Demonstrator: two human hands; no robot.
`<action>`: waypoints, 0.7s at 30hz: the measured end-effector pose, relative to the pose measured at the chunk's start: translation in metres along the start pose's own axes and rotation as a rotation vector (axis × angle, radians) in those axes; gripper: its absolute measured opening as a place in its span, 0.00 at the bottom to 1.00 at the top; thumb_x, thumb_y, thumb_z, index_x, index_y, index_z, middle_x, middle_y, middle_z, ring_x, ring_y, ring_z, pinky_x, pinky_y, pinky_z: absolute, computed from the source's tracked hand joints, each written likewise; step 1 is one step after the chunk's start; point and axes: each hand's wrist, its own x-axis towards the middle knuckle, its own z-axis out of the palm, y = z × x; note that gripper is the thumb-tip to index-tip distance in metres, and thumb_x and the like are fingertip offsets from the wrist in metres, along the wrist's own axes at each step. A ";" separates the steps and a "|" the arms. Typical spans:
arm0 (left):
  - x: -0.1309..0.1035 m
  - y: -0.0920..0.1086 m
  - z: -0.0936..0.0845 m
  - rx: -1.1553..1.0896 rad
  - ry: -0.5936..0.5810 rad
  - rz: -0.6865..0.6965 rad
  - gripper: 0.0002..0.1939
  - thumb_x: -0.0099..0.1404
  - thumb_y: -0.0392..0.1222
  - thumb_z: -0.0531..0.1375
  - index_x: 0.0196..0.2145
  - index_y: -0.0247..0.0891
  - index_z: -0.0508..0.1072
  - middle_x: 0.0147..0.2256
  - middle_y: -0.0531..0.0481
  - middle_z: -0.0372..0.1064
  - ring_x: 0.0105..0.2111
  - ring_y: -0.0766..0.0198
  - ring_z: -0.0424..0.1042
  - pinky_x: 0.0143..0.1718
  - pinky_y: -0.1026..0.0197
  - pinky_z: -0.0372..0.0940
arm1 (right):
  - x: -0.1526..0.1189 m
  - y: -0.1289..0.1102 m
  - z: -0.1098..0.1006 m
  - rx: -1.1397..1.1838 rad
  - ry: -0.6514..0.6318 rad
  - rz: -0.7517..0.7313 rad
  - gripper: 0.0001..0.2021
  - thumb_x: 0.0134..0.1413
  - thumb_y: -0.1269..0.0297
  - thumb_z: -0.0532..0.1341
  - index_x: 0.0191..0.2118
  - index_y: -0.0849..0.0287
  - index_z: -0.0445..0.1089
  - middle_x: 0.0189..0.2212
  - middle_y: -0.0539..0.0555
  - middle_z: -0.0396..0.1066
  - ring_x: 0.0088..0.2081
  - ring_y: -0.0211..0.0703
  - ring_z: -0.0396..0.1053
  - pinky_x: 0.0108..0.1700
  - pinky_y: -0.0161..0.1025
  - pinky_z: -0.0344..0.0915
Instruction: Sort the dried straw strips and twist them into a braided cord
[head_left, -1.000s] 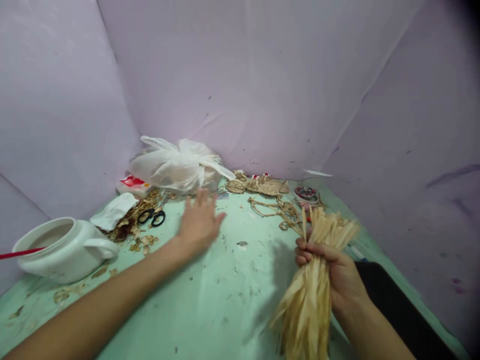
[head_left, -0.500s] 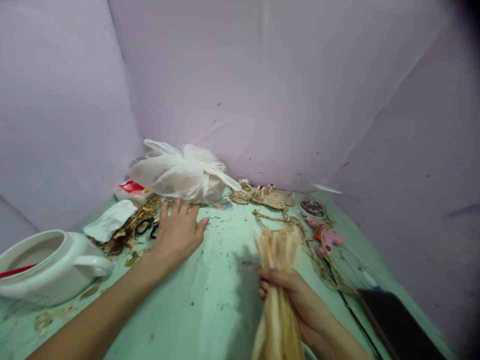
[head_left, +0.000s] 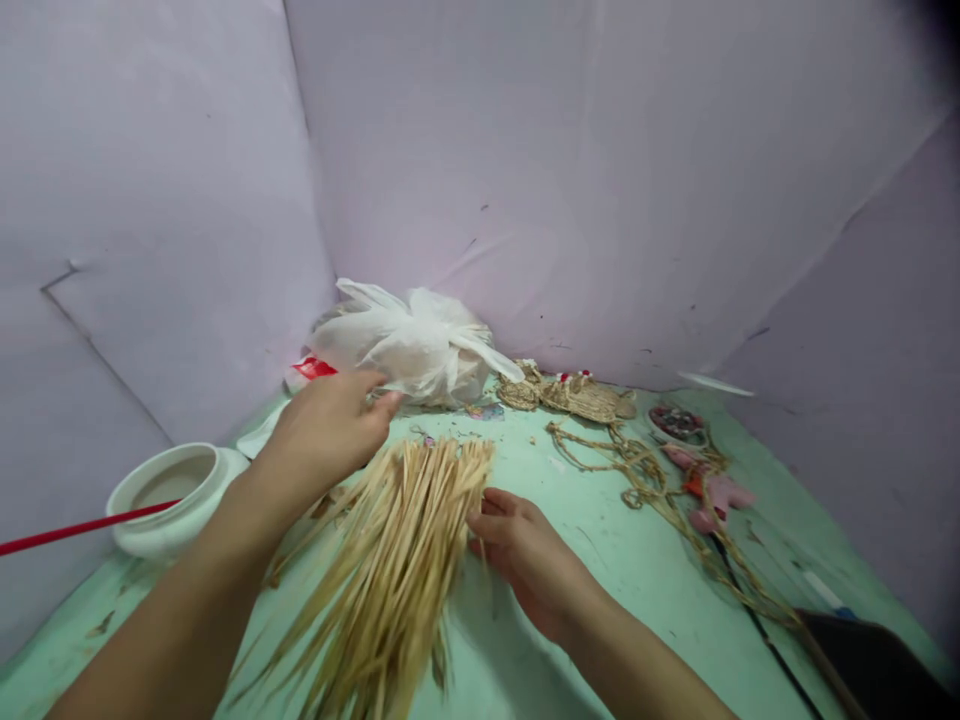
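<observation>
A fanned bundle of dried straw strips [head_left: 405,560] spreads over the green tabletop [head_left: 592,590], its trimmed ends pointing away from me. My right hand [head_left: 525,555] grips the bundle's right edge near those ends, its fingertips partly hidden by the strips. To the left and a little higher, my left hand [head_left: 334,420] hovers in front of a white plastic bag [head_left: 420,340]. Its thumb is apart from its fingers, and I see nothing in it. Most of its fingers are hidden behind the hand.
A white pot [head_left: 180,500] with a red stick [head_left: 90,530] stands at left. Woven straw pieces [head_left: 585,395] lie along the back wall. At right are twisted cords [head_left: 645,470], a small dish [head_left: 679,425], a pink object [head_left: 724,495] and a dark flat device [head_left: 874,660].
The straw bundle has moved left from the right side and fanned out, with my right hand moving along. My left hand has lifted off the table. The view has shifted left.
</observation>
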 end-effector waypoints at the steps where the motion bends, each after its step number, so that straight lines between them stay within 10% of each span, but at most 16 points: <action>1: 0.003 -0.003 0.006 0.041 -0.083 -0.018 0.21 0.58 0.53 0.45 0.37 0.41 0.72 0.36 0.46 0.72 0.36 0.54 0.69 0.36 0.56 0.61 | -0.002 0.002 -0.003 0.012 0.007 0.019 0.15 0.39 0.66 0.59 0.39 0.63 0.67 0.38 0.58 0.70 0.38 0.44 0.67 0.38 0.37 0.61; 10: 0.001 -0.019 0.053 0.290 -0.488 -0.104 0.20 0.57 0.46 0.45 0.32 0.34 0.73 0.37 0.33 0.70 0.37 0.46 0.69 0.33 0.52 0.61 | -0.007 0.005 -0.014 -0.063 -0.014 0.142 0.20 0.39 0.64 0.59 0.43 0.59 0.64 0.42 0.59 0.66 0.37 0.45 0.66 0.30 0.36 0.62; 21: -0.037 0.028 0.069 0.220 -0.399 0.099 0.22 0.61 0.49 0.42 0.43 0.35 0.67 0.36 0.38 0.70 0.34 0.49 0.70 0.34 0.52 0.61 | 0.014 0.007 0.009 0.051 -0.215 0.123 0.22 0.32 0.74 0.56 0.41 0.61 0.66 0.34 0.55 0.70 0.33 0.41 0.67 0.32 0.36 0.62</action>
